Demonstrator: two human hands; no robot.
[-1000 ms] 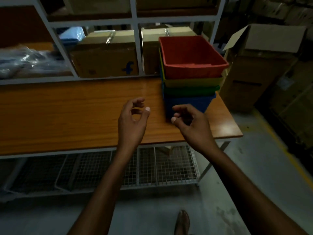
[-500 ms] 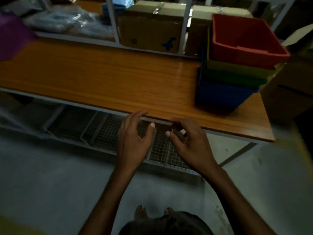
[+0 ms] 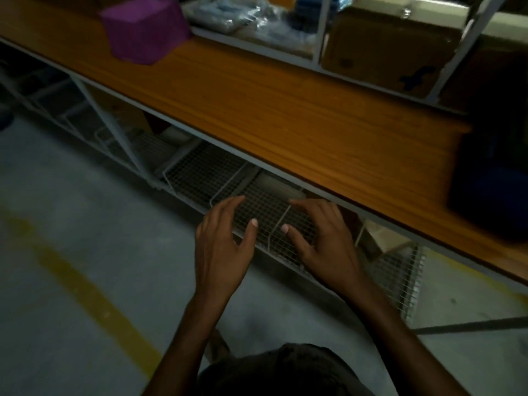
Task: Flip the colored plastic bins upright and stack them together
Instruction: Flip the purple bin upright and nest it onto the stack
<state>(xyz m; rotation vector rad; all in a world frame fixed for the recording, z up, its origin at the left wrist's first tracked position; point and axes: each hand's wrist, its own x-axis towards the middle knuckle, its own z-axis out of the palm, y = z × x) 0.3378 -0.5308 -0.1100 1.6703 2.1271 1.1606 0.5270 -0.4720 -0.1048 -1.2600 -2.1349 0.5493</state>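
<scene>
Left hand: your left hand (image 3: 221, 252) hangs palm down just under the centre of the view, towards 6 o'clock. Its fingers are spread wide and lightly bent, and it holds nothing.
Right hand: your right hand (image 3: 323, 247) is just beside the left, also palm down, with its fingers fanned out loosely around nothing. The two thumbs point at each other, near but apart.
Under the hands: both hands float in front of the table's near edge, over the wire mesh shelf (image 3: 217, 172) that runs below the table top.
Purple bin: the purple bin (image 3: 143, 27) sits on the wooden table (image 3: 285, 110) at 11 o'clock, well apart from your hands. Its closed bottom faces up, so it is not yet flipped.
Blue bin: the blue bin (image 3: 491, 201) is a dark, blurred shape on the table at 3 o'clock, cut off by the frame edge. You cannot tell what rests in or on it.
Behind the table: a cardboard box (image 3: 383, 50) with a blue mark stands at 1 o'clock, and clear plastic-wrapped packs (image 3: 237, 12) lie at 12 o'clock.
Floor: a yellow line (image 3: 85, 287) crosses the grey floor at 8 o'clock.
</scene>
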